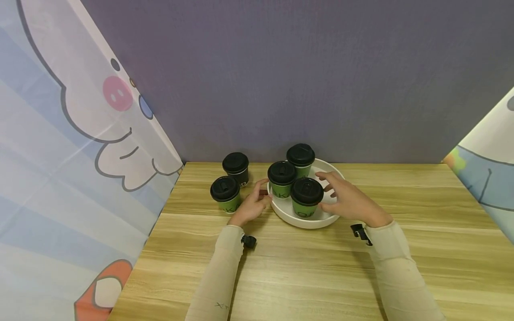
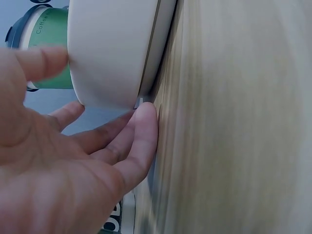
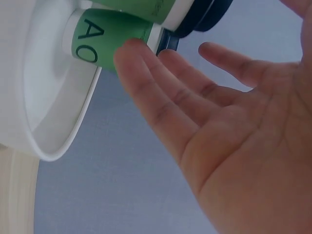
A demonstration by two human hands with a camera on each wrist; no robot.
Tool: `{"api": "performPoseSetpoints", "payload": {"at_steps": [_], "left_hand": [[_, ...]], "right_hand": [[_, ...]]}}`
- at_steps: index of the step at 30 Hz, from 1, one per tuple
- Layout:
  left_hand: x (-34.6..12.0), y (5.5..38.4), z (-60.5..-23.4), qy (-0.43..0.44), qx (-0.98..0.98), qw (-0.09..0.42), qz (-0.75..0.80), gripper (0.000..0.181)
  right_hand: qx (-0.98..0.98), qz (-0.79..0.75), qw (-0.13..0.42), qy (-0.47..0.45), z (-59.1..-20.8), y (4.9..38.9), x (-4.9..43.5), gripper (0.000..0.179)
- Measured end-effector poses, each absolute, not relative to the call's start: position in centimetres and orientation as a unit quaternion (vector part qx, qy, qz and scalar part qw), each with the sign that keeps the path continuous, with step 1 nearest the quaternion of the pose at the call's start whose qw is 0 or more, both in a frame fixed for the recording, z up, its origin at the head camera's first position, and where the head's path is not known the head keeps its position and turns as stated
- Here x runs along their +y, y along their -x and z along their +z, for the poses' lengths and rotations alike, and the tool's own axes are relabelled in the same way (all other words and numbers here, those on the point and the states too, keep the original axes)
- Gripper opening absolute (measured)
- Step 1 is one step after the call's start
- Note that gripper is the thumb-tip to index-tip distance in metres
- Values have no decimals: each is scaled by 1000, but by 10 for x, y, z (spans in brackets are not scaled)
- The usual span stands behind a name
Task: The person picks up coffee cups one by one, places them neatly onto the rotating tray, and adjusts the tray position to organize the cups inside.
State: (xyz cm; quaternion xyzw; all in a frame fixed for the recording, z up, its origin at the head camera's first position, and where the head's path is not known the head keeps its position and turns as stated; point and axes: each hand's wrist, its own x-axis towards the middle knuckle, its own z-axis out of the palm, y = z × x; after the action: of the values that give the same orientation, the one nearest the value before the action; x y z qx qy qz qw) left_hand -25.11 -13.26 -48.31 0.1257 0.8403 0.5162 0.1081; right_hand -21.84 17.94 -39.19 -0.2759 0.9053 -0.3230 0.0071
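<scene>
Three green paper cups with black lids stand upright in a round white tray (image 1: 299,221): a front cup (image 1: 306,196), a left cup (image 1: 282,178) and a back cup (image 1: 301,156). At the tray's left side is my left hand (image 1: 250,206), fingers loosely bent and fingertips right at the outer wall. The left wrist view shows its thumb overlapping a green cup (image 2: 51,46). My right hand (image 1: 349,200) reaches over the tray's right rim, fingers spread beside the front cup. In the right wrist view its fingertips overlap a green cup (image 3: 109,36); the palm holds nothing.
Left of the tray, beyond my left hand, stand another green cup (image 1: 226,191) and a dark cup (image 1: 237,167), both lidded. A grey panel (image 1: 305,80) rises along the back edge of the wooden table (image 1: 297,272). A cartoon-printed curtain (image 1: 72,178) hangs at the left.
</scene>
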Motion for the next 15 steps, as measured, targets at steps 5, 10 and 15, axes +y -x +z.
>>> {"api": "performPoseSetpoints", "payload": {"at_steps": [5, 10, 15], "left_hand": [[-133, 251, -482, -133, 837, 125, 517, 78], [-132, 251, -481, -140, 828, 135, 525, 98], [-132, 250, -481, -147, 830, 142, 519, 109]], "right_hand": [[909, -315, -2, 271, -391, 219, 186, 72], [921, -297, -10, 252, -390, 222, 194, 65], [926, -297, -13, 233, -392, 225, 201, 61]]}}
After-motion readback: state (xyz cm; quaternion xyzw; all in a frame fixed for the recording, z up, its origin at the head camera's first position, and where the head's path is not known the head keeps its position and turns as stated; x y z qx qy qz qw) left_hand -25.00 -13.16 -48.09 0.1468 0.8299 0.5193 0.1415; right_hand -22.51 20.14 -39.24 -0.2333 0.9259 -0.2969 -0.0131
